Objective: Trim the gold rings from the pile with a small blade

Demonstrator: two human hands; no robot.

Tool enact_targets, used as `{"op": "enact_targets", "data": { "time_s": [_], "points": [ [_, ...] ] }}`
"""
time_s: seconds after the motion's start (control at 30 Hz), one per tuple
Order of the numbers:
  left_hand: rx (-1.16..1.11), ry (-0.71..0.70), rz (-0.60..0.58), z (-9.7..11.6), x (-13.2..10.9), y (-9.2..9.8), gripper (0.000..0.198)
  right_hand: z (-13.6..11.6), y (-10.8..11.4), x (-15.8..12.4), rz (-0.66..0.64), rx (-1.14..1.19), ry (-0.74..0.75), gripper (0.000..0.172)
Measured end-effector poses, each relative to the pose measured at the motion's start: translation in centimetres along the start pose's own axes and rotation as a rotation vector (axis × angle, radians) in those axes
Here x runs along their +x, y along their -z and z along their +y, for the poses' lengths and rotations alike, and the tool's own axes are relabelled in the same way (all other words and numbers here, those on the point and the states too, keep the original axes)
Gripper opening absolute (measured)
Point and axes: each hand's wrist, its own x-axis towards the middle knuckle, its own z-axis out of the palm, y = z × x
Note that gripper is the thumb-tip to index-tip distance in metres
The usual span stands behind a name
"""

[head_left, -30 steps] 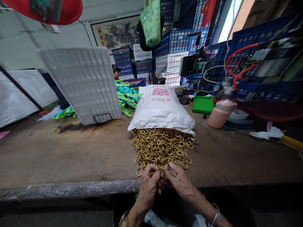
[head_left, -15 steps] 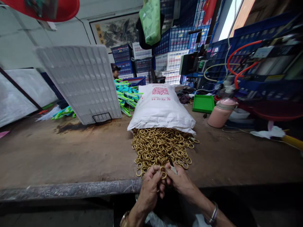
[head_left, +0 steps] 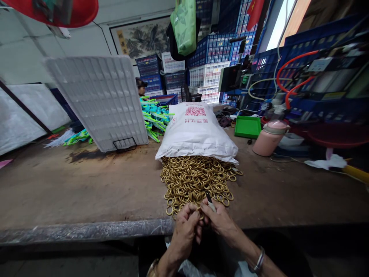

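Observation:
My left hand (head_left: pixel 185 227) is closed at the table's front edge, pinching a brass-coloured ring (head_left: pixel 201 217) between thumb and fingers. Against it, my right hand (head_left: pixel 221 220) is closed too, with a small flat knife-like tool (head_left: pixel 210 201), pale grey with a dark end, sticking up between thumb and forefinger. The right fingertips meet the ring; how they touch it is partly hidden. Just beyond both hands lies a heap of rings (head_left: pixel 190 179), spilling from the mouth of a white sack (head_left: pixel 196 132) with red print.
A pale ribbed panel (head_left: pixel 99 104) stands upright on the wooden table (head_left: pixel 86 192) at left. Green and turquoise plastic pieces (head_left: pixel 155 117) lie behind it. At right are a green tray (head_left: pixel 247 127) and a pink bottle (head_left: pixel 269 138). Stacked crates (head_left: pixel 209 75) fill the back.
My fingers have drawn closer around the ring, so less of it shows. The left hand has shifted slightly toward the right one; the sack and heap look the same.

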Motion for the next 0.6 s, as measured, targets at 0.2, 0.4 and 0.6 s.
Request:
{"op": "enact_targets", "data": {
  "time_s": [0.2,0.4,0.6],
  "points": [
    [-0.178,0.051,-0.039,-0.5,0.0,0.2,0.035,0.6,0.1,0.3,-0.041,-0.027,0.088,0.031],
    [-0.13,0.02,-0.048,-0.3,-0.2,0.3,0.032,0.6,-0.1,0.2,-0.076,0.01,0.094,0.029],
    [-0.147,0.011,-0.045,-0.2,-0.5,0.2,0.032,-0.4,0.2,0.1,-0.014,-0.134,0.102,0.029]
  ]
}}
